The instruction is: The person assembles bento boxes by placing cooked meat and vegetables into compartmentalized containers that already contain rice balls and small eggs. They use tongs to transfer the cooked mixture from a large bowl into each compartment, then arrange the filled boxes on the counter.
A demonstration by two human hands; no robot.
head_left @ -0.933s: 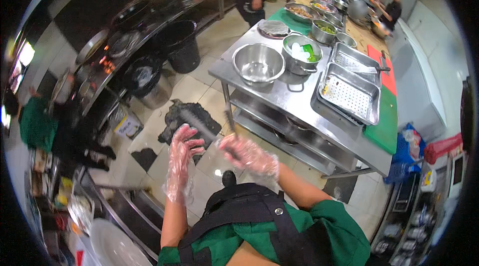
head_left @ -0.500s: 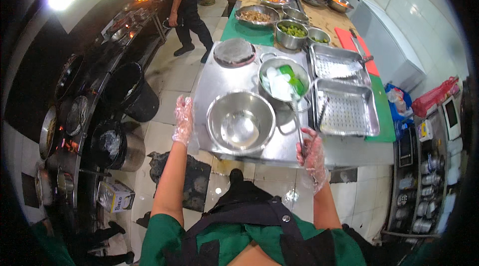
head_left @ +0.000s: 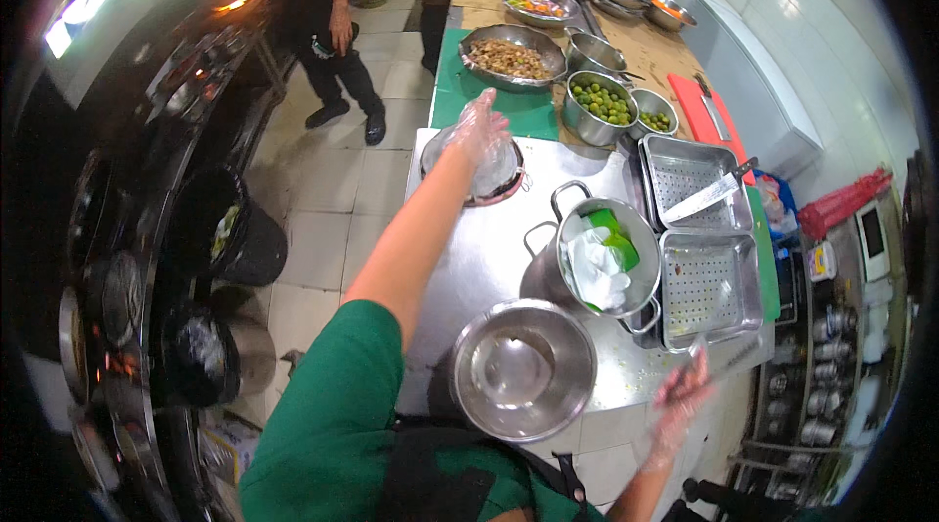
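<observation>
My left hand, in a clear plastic glove, reaches over a round, grey-topped thing with a reddish rim at the table's far left. Its fingers are stretched out; whether it touches the top, I cannot tell. My right hand, also gloved, is closed around a long, thin utensil off the near right table edge; blur hides its kind. Between my arms stand a wide steel bowl and a two-handled pot holding white and green packets.
Two perforated steel trays stand right of the pot, a knife across the farther one. Beyond are pots of small green fruit and a bowl of brown chopped food. Lit stoves and black bins line the left. A person stands nearby.
My left hand has moved forward and right, from beside the table to above the round thing. My right hand has swung right, away from the pot, with the utensil. The view has shifted.
</observation>
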